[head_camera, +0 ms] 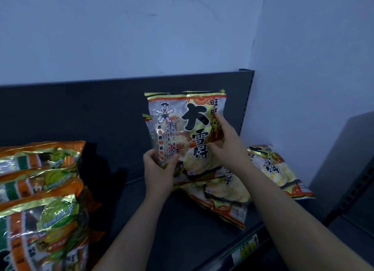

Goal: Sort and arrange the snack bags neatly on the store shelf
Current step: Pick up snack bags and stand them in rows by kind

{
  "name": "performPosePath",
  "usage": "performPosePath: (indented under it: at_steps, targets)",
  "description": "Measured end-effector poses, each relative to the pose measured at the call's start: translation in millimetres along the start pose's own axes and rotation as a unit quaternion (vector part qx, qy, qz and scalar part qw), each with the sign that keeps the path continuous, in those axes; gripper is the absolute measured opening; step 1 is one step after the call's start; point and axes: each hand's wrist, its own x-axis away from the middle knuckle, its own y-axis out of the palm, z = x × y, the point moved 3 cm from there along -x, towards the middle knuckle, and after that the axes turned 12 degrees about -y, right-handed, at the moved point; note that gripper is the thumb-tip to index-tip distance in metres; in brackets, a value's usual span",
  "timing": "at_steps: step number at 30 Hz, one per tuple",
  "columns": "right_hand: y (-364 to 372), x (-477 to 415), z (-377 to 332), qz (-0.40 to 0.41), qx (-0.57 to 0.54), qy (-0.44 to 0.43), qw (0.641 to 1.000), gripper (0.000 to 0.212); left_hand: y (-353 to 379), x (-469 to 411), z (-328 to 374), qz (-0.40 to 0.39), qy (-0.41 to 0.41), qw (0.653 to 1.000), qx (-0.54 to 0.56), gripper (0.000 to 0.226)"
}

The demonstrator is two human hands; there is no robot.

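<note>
Nearest us, at 5 o'clock, a yellow price label [244,248] sits on the shelf's front lip. At 8 o'clock a pile of orange-and-green snack bags [44,189] lies overlapped on the dark shelf [182,226]. Further in, near centre, our left hand [159,169] grips the lower left corner of a red-and-gold rice-cracker bag [186,118], fingers curled round it. Our right hand [222,141] clasps its right edge, forefinger laid up the front. We hold it upright, printed face toward us, above the flat rice-cracker bags [220,197]. A tilted rice-cracker bag [277,165] lies at 3 o'clock, near the wall corner. Behind stands the dark back panel [81,108], then the pale wall [141,27]. We judge that we are midway through standing the rice crackers in a row. The next move calls for setting this bag's bottom edge down against the back panel, square and facing out, then raising the flat ones.
</note>
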Motion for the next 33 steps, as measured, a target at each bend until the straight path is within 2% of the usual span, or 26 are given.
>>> performPosePath:
  at_steps: [5,9,14,17,21,24,28,30,33]
  targets:
    - [19.0,-20.4,24.2,-0.088,0.005,0.005,0.996,0.095,14.4,-18.9,-23.1,0.005,-0.029,0.999,-0.045,0.049]
    - [32.7,-18.8,43.1,-0.113,0.03,0.021,0.993,0.099,21.0,-35.5,-34.0,0.004,-0.028,0.995,-0.098,0.057]
    - [37.5,-20.7,53.6,-0.1,0.055,0.014,0.993,0.099,22.0,-52.7,-33.3,-0.047,-0.046,0.994,-0.09,0.054]
    - [44.1,-22.6,55.6,-0.081,0.052,0.01,0.995,0.098,18.4,-59.5,-28.1,-0.023,-0.038,0.996,-0.073,0.051]
    - [61.1,-19.9,55.0,-0.049,-0.006,0.009,0.999,0.099,8.3,-61.7,-20.4,0.019,-0.002,0.996,-0.092,0.047]
    - [70.8,-15.2,55.2,-0.04,-0.019,0.011,0.999,0.098,5.7,-60.9,-25.8,0.003,-0.016,0.994,-0.111,0.047]
    - [68.0,-8.4,56.4,-0.059,-0.004,0.006,0.998,0.092,8.7,-54.6,-35.8,-0.003,-0.047,0.992,-0.119,0.058]
    - [61.1,-5.2,56.3,-0.062,-0.014,0.01,0.998,0.087,8.8,-48.3,-34.4,0.007,-0.053,0.993,-0.102,0.072]
    - [47.8,1.4,54.7,-0.056,0.01,0.01,0.998,0.078,4.0,-41.5,-33.0,0.075,-0.046,0.993,-0.082,0.098]
